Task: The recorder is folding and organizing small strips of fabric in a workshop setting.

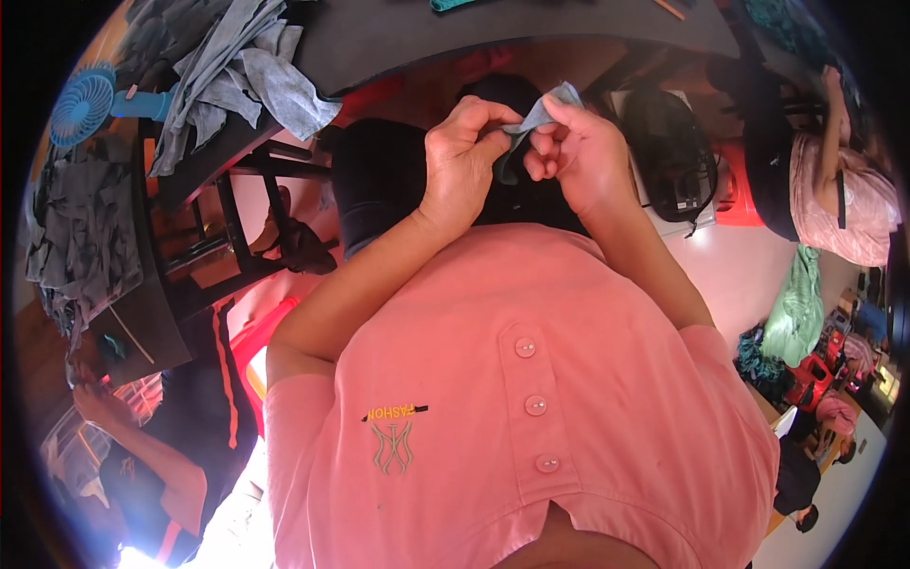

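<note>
Between my two hands is a small grey-blue piece of cloth (534,118), bunched and folded above my lap. My left hand (460,156) pinches its left edge between thumb and fingers. On the other side, my right hand (590,152) grips the upper part with the thumb over it and the other fingers curled. A darker fold of the cloth hangs down between the hands. Fine details along its edges are too small to make out.
A dark table (398,43) curves across the far side. Grey cloth strips (284,90) lie at its left, beside a blue fan (83,104). More grey pieces (85,228) are heaped at far left. Co-workers sit on both sides. A black mesh bag (671,156) is at right.
</note>
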The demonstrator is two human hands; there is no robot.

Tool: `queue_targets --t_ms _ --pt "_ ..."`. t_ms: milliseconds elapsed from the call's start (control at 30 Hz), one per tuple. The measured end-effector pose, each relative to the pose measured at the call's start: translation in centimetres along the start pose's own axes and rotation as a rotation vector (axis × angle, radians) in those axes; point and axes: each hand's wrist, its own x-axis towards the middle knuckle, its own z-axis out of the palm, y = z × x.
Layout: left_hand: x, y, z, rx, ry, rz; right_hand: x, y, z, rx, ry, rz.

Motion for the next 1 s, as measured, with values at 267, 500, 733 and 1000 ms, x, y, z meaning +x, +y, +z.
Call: queue_targets --t_ms 267,500,733,1000 --pt "1.1 2.3 -0.7 -0.209 0.084 -0.213 -1.2 0.1 1.3 -0.348 -0.104 -0.377" --pt "1.2 1.3 -1.0 0.282 0.135 0.222 -0.1 2.7 0.4 -0.499 -0.135 -0.514" --pt "-0.2 0.1 -1.4 -0.252 0.123 -0.048 -0.6 2.3 0.7 -0.484 -0.157 -0.601" --pt "-0.1 3.0 -1.0 -0.298 0.152 -0.270 -0.7 2.4 0.4 -0.540 -0.085 -0.677"
